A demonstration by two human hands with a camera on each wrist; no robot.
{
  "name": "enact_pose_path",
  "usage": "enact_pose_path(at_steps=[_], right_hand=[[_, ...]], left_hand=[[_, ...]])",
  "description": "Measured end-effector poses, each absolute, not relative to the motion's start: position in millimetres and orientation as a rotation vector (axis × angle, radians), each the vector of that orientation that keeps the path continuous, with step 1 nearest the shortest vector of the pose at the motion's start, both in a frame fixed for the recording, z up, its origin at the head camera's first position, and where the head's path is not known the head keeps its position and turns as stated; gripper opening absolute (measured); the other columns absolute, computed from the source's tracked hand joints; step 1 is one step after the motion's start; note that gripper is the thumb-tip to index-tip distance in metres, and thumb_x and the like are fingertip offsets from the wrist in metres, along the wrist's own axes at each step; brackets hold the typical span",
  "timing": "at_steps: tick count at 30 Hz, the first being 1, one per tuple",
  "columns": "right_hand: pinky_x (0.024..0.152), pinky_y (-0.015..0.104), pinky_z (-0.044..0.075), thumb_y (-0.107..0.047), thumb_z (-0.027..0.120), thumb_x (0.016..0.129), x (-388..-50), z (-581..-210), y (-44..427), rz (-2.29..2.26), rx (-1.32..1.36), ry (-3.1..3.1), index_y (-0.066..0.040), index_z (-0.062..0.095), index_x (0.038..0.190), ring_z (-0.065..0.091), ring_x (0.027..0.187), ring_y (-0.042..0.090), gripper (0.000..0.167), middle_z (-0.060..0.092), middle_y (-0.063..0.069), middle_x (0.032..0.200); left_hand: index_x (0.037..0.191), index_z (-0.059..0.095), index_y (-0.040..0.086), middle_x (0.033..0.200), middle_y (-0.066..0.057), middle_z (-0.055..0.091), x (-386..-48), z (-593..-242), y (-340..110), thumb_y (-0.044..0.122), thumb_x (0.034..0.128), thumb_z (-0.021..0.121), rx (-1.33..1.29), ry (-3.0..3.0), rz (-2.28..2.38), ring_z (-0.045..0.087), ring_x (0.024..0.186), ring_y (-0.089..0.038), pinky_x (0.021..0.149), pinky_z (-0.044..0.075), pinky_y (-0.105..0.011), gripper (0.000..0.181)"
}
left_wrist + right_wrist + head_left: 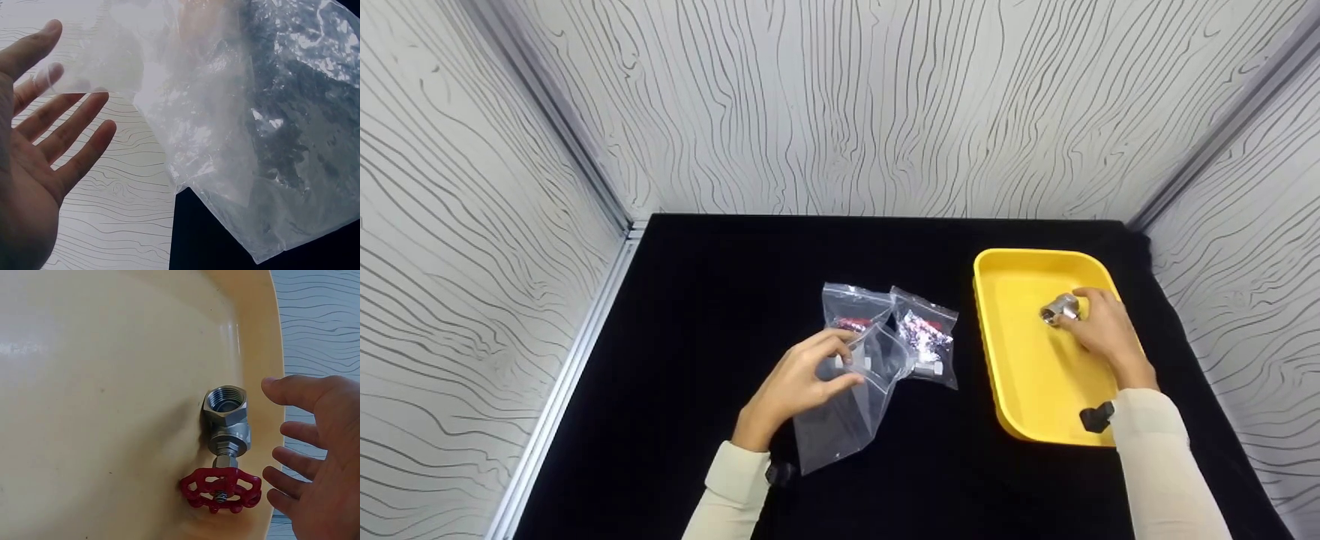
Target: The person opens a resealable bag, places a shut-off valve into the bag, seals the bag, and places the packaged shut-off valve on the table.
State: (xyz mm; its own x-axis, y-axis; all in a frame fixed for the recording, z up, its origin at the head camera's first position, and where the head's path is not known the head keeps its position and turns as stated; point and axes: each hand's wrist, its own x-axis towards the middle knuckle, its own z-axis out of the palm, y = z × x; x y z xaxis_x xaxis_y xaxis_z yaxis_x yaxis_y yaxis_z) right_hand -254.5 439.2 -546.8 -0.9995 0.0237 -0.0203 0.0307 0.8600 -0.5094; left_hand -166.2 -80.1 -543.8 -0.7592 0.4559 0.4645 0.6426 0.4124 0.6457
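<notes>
A steel gate valve with a red handwheel [228, 422] lies in the yellow tray [1057, 409]. My right hand [1102, 330] is just beside it, thumb and fingers spread apart; a gap shows between them and the valve in the right wrist view. In the head view the handwheel is hidden. My left hand [802, 375] is at the mouth of a clear zip bag [836, 431]. Its fingers are extended, and the left wrist view shows a fingertip [55, 70] behind the bag's thin plastic, with the thumb apart.
Two filled zip bags lie behind the clear bag, one partly covered by it and the other [926, 337] to its right. Red and metal parts show inside them. A black cloth [720, 285] covers the table, and patterned panels [840, 105] stand at the back and sides.
</notes>
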Motion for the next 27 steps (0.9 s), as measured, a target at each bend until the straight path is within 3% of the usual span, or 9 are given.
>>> enact_pose_path(at_steps=[6, 15, 22, 27], right_hand=[[0.113, 0.075, 0.032, -0.029, 0.075, 0.097, -259, -555, 444, -0.8, 0.047, 3.012, 0.015, 0.04, 0.15, 0.035, 0.136, 0.064, 0.077, 0.038, 0.044, 0.15], [0.112, 0.072, 0.039, -0.034, 0.075, 0.096, -268, -563, 447, -0.775, 0.083, 2.934, 0.022, 0.032, 0.151, 0.048, 0.127, 0.06, 0.09, 0.042, 0.05, 0.145], [0.104, 0.071, 0.044, -0.037, 0.072, 0.097, -267, -563, 446, -0.661, 0.152, 2.908, 0.019, 0.032, 0.151, 0.054, 0.118, 0.06, 0.087, 0.05, 0.049, 0.14], [0.109, 0.072, 0.037, -0.038, 0.068, 0.098, -269, -562, 444, -0.6, 0.159, 2.893, 0.018, 0.03, 0.152, 0.053, 0.122, 0.064, 0.086, 0.051, 0.049, 0.138]], left_hand=[[0.096, 0.066, 0.015, 0.133, -0.001, 0.072, -166, -544, -79, 0.034, 0.091, 0.086, -0.983, -2.431, -1.261, 0.07, 0.124, -0.02, 0.106, 0.058, -0.037, 0.029], [0.095, 0.066, 0.014, 0.133, -0.002, 0.072, -167, -545, -79, 0.034, 0.0911, 0.086, -0.989, -2.431, -1.254, 0.07, 0.125, -0.021, 0.106, 0.058, -0.037, 0.028], [0.094, 0.066, 0.012, 0.133, -0.003, 0.073, -166, -544, -78, 0.033, 0.0909, 0.086, -0.991, -2.433, -1.257, 0.07, 0.124, -0.021, 0.106, 0.058, -0.038, 0.029], [0.093, 0.066, 0.013, 0.132, -0.003, 0.073, -166, -544, -79, 0.034, 0.0912, 0.086, -0.989, -2.438, -1.245, 0.07, 0.123, -0.02, 0.105, 0.058, -0.037, 0.028]])
